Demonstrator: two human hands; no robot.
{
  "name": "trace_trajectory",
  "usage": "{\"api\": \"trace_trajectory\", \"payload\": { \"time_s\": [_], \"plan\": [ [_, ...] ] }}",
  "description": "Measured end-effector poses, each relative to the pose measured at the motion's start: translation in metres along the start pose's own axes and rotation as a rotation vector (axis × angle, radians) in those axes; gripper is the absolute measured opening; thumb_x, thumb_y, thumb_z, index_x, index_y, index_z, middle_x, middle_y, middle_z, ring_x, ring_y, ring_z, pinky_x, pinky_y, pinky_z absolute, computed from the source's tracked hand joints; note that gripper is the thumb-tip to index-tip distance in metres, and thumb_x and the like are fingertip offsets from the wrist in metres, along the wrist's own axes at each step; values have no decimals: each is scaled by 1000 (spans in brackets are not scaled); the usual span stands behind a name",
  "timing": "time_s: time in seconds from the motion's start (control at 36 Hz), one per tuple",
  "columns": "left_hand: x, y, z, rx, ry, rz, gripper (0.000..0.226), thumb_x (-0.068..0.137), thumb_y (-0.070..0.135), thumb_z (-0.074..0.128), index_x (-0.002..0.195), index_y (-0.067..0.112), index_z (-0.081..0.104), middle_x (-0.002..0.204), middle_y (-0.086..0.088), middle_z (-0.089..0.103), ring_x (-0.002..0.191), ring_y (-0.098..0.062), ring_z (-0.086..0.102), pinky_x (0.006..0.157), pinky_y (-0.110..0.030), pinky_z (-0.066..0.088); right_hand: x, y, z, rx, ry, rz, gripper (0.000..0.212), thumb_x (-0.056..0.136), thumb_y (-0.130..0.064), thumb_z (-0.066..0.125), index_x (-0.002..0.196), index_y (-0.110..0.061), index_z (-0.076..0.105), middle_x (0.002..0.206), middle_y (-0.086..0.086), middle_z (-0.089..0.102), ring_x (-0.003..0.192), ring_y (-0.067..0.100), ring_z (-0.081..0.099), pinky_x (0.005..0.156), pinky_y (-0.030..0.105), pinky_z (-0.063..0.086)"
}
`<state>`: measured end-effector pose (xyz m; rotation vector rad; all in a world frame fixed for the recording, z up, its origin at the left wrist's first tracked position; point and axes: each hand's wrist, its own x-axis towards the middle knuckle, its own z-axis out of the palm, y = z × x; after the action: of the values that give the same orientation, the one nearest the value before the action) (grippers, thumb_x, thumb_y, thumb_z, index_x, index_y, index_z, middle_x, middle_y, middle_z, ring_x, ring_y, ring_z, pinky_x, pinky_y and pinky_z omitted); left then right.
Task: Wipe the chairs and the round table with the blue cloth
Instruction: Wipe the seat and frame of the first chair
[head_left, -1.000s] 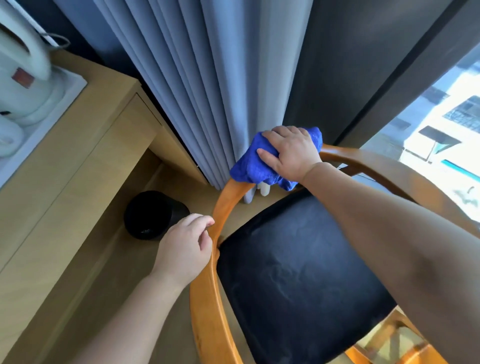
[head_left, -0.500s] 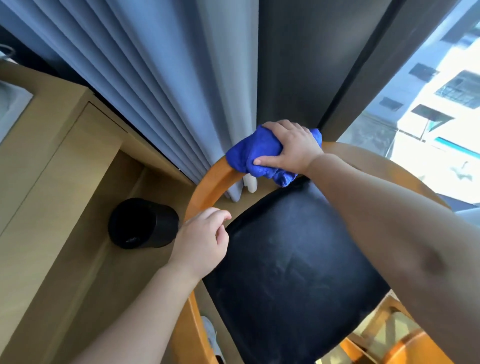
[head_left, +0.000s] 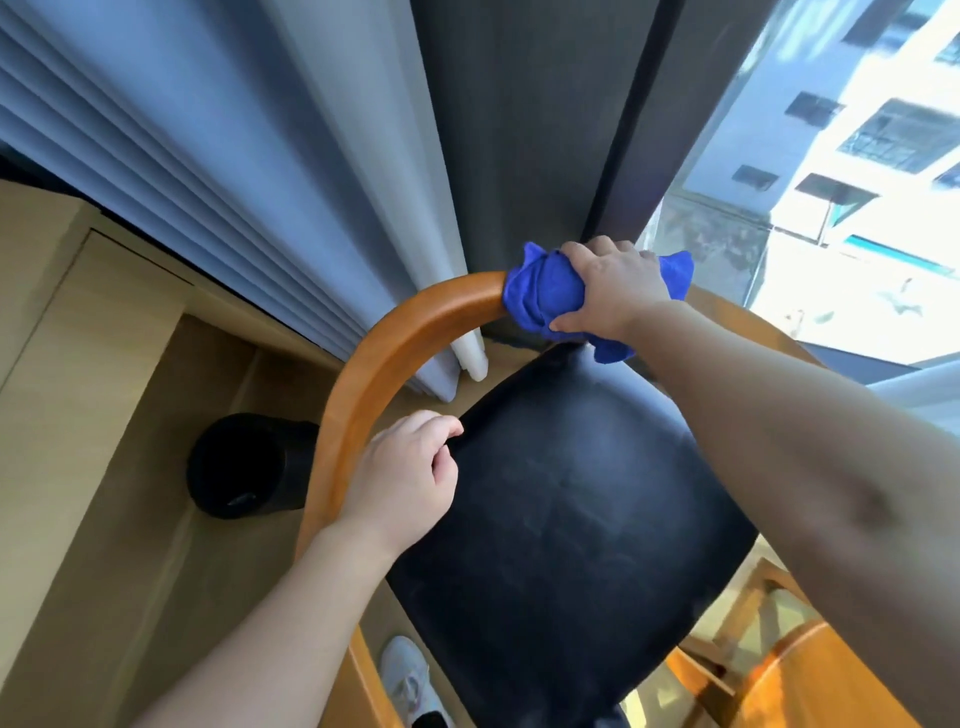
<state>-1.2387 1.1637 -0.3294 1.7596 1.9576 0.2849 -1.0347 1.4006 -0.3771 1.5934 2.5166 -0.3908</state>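
Note:
A wooden chair with a curved orange-brown back rail (head_left: 395, 343) and a black padded seat (head_left: 571, 509) fills the middle of the view. My right hand (head_left: 613, 286) is closed around the blue cloth (head_left: 540, 296), which is wrapped over the top of the rail near the window. My left hand (head_left: 405, 478) grips the left part of the rail beside the seat. At the bottom right corner an orange wooden surface (head_left: 800, 686) shows, maybe the round table's edge.
A black round bin (head_left: 244, 467) stands on the floor left of the chair, under a light wooden desk (head_left: 62, 322). Grey curtains (head_left: 260, 156) hang behind. A window (head_left: 857, 156) lies to the right. A white shoe (head_left: 410, 680) shows below.
My right hand has slid the blue cloth along the rail to the right, toward the window. The view has shifted right, so the desk top and kettle are out of sight.

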Motion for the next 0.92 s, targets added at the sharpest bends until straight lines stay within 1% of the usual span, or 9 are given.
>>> {"api": "trace_trajectory", "payload": {
  "time_s": [0.06,0.17,0.33,0.44,0.53,0.64,0.81,0.92],
  "plan": [
    [1,5,3,-9,-11,3,26,89,16,52,112,23,61,113,8,61,100,-8,57,81,-21,50,-6,11,-2,-5,-8,22,88,61,-63,71,135,-31,36,121,5,49,109,32,47,91,47,39],
    [3,17,8,-33,-31,16,27,89,18,51,114,24,60,114,8,61,101,-9,57,83,-24,51,-18,28,-4,12,-3,60,88,61,-60,72,135,-30,35,125,4,46,108,33,46,89,46,39],
    [3,33,12,-16,-22,47,27,88,14,52,112,21,61,112,8,62,101,-11,57,84,-26,49,-38,52,-4,60,-18,144,102,57,-66,69,142,-31,26,134,3,41,118,32,42,93,48,38],
    [1,44,15,-20,-20,66,27,88,14,52,112,21,61,112,8,62,101,-11,57,84,-25,48,-56,67,1,54,8,189,104,56,-66,66,144,-31,23,140,3,36,123,32,37,95,50,33],
    [-2,51,18,-19,-27,84,27,87,12,52,112,20,62,110,7,62,101,-12,58,85,-27,49,-70,79,4,60,19,218,104,55,-67,62,143,-31,22,141,3,34,123,31,35,95,50,32],
    [-6,61,23,-4,-42,104,26,87,13,56,111,20,63,110,5,64,99,-12,59,81,-20,43,-92,94,7,50,32,250,107,58,-67,62,147,-28,17,147,4,28,125,33,34,97,52,33],
    [-9,74,31,11,-57,139,25,86,12,57,109,20,63,108,6,65,98,-13,60,79,-19,42,-122,112,14,72,22,314,111,61,-67,66,150,-27,13,155,6,18,133,34,27,104,55,29],
    [-8,85,36,-4,-79,177,26,86,11,55,109,18,63,107,6,64,97,-13,59,79,-20,43,-142,124,18,75,36,365,111,61,-67,67,150,-28,15,154,5,19,132,34,28,105,53,29]
  ]
}}
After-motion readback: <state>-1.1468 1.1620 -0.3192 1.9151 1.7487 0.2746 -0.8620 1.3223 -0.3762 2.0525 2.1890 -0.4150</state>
